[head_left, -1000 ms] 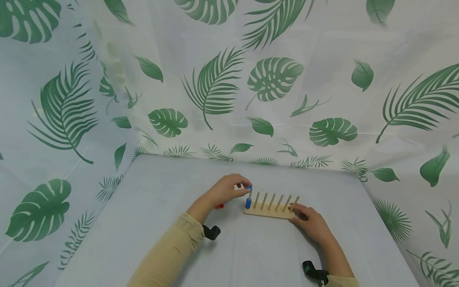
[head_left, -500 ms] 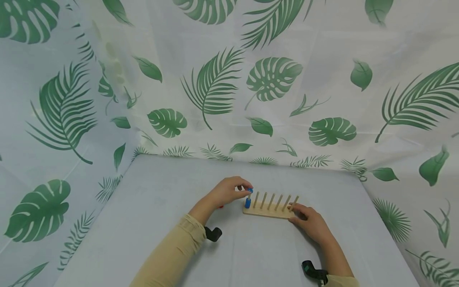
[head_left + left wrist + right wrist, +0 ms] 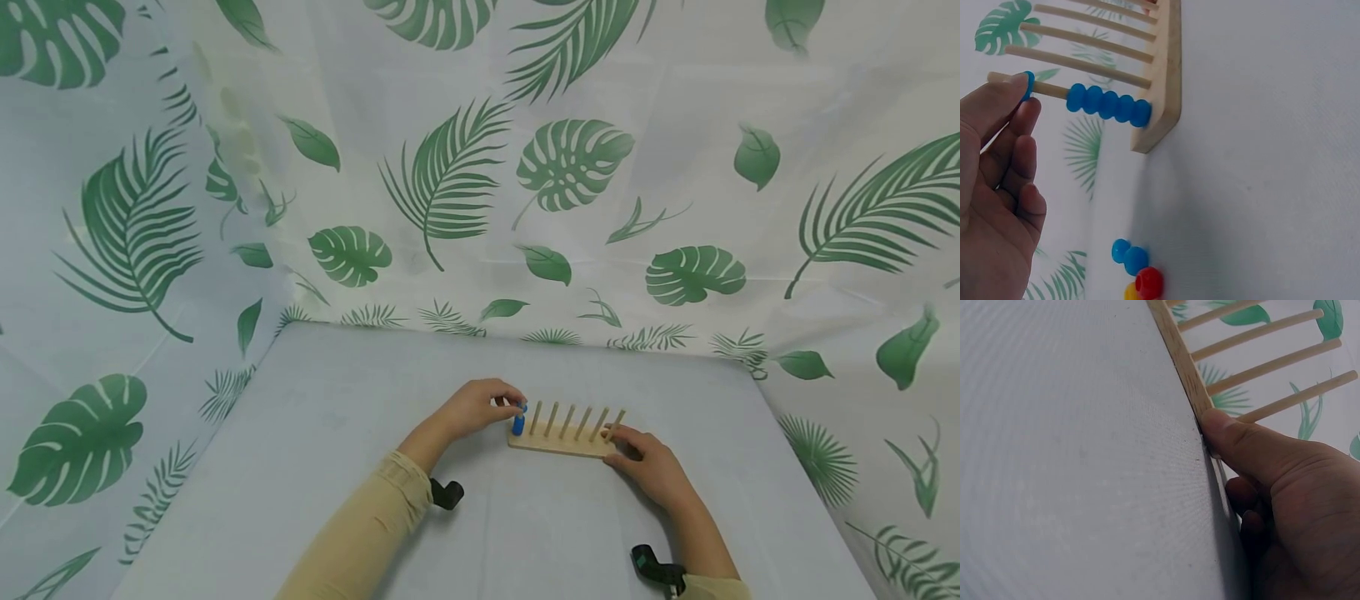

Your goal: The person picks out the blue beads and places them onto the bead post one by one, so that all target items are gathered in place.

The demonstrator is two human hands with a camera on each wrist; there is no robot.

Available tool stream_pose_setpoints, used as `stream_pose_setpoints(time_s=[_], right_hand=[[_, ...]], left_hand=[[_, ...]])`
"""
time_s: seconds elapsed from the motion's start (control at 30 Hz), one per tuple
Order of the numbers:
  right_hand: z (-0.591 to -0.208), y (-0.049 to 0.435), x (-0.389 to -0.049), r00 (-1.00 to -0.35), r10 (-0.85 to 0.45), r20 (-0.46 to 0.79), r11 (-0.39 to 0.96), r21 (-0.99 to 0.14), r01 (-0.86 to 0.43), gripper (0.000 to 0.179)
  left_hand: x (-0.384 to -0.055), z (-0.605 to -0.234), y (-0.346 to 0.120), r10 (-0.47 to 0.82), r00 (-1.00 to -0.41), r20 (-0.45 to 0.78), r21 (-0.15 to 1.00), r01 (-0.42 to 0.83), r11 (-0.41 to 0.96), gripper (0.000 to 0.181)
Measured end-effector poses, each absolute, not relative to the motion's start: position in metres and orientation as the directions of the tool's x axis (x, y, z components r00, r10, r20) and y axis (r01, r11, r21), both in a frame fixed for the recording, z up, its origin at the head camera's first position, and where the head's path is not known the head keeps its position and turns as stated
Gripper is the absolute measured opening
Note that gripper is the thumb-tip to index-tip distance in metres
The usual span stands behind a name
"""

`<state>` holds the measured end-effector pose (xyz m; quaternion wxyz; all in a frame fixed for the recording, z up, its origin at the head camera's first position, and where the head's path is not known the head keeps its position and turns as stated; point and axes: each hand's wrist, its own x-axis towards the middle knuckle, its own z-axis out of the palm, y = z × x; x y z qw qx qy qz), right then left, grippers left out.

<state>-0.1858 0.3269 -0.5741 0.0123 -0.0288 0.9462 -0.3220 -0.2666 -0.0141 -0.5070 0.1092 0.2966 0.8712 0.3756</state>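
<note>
A wooden peg board with a row of upright pegs stands on the table. Its leftmost peg carries a stack of several blue beads at the base. My left hand pinches another blue bead between thumb and fingers; that bead is around the same peg, below its tip and apart from the stack. At the board's other end my right hand grips the wood, with the thumb on the near edge. Its other fingers are partly hidden in the right wrist view.
Loose beads lie on the table near the left hand: blue, red and yellow, the last cut off by the frame. A black wrist camera sits on each wrist. A leaf-patterned sheet hangs behind and at the sides.
My left hand has moved down, and the pinched blue bead has gone lower along the leftmost peg. The right hand and the board have stayed in place.
</note>
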Motion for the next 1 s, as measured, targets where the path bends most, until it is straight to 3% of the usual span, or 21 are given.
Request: stream_pose_setpoints(time_s=[0.7, 1.0], right_hand=[[-0.574, 0.327, -0.186, -0.998, -0.068, 0.006, 0.789, -0.612, -0.058, 0.051], [-0.574, 0.327, -0.186, -0.998, -0.059, -0.008, 0.793, -0.608, -0.042, 0.052]], left_hand=[[-0.265, -0.524, -0.015, 0.583, -0.812, -0.025, 0.721, 0.389, 0.574, 0.032], [-0.273, -0.531, -0.041, 0.497, -0.863, -0.088, 0.743, 0.276, 0.610, 0.021]])
